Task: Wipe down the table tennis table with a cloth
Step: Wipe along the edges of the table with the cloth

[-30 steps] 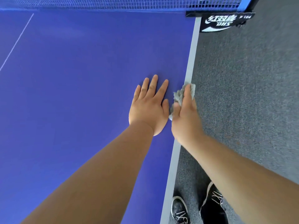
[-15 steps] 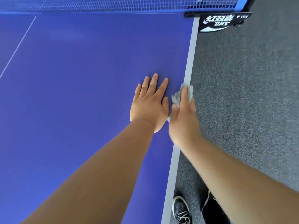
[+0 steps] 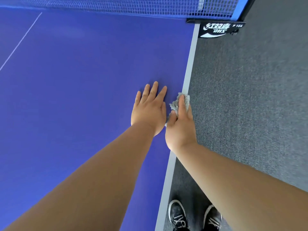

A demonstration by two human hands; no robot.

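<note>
- Head view: blue table tennis table fills the left and centre, matte top, no visible marks.
- Pale sideline runs along the table's right edge; thin white centre line crosses the far-left corner area.
- Blue net spans the far edge; black net clamp with white lettering sits at the far-right corner.
- Left hand: flat on the surface near the right edge, palm down, fingers straight and slightly spread, holding nothing.
- Right hand: just beside the left, on the right edge, gripping the grey cloth. Index finger lies straight on top, thumb against the cloth's left side; other fingers hidden past the edge.
- Cloth is bunched, sitting on the sideline at the right edge, roughly mid-length, partly overhanging.
- Room: grey carpet right of the table.
- Two black shoes, left and right, on the carpet close to the table's near right edge.
</note>
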